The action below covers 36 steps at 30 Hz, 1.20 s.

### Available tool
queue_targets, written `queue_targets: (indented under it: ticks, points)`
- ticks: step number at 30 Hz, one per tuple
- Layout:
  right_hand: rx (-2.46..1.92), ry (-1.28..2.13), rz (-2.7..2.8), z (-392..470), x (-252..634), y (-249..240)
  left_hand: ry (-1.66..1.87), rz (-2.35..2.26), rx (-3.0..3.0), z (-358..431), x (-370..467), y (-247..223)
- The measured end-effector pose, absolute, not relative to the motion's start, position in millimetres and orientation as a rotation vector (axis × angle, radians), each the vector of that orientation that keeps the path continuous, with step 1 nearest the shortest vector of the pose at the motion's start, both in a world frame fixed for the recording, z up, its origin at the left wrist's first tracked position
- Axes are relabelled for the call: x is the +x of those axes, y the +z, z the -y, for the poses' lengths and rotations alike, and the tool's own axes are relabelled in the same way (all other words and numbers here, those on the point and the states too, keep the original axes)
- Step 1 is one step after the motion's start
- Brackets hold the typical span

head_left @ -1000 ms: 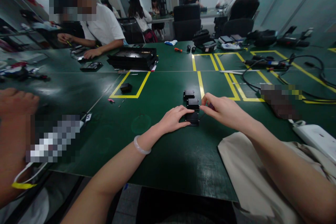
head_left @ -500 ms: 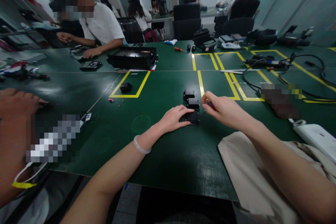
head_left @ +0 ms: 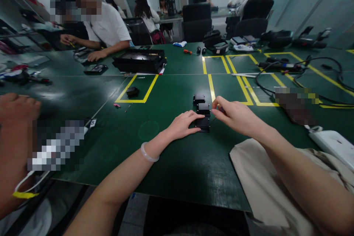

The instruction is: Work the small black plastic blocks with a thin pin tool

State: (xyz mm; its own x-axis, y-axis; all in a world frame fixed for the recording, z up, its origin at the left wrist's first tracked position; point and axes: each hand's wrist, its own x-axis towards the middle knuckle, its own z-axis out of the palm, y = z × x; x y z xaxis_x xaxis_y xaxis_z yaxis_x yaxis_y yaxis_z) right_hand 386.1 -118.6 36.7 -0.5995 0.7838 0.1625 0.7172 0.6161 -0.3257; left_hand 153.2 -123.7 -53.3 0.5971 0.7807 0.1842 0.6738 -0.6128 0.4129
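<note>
Fingers of the left hand (head_left: 182,125) brace and grip the nearest black block (head_left: 205,123) on the green table (head_left: 179,173); those of the right hand (head_left: 235,117) pinch a thin tool (head_left: 213,120) beside it. Looks mid-work; can't tell whether the two blocks behind (head_left: 204,108) are done.

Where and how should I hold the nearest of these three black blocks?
I'd take the nearest black block from its left, thumb toward the near edge and a fingertip at the far edge, much as the left hand sits. The middle black block stands close behind, so finger room there looks tight; the right hand, with what seems a thin tool, occupies the right side.
</note>
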Motion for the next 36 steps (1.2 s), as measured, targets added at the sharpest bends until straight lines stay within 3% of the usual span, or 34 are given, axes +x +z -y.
queue_targets:
  ticks: [36]
  points:
    - [-1.227,0.33,2.542,118.0,386.0,34.6,0.513,-1.176,2.526,123.1,153.0,-54.6]
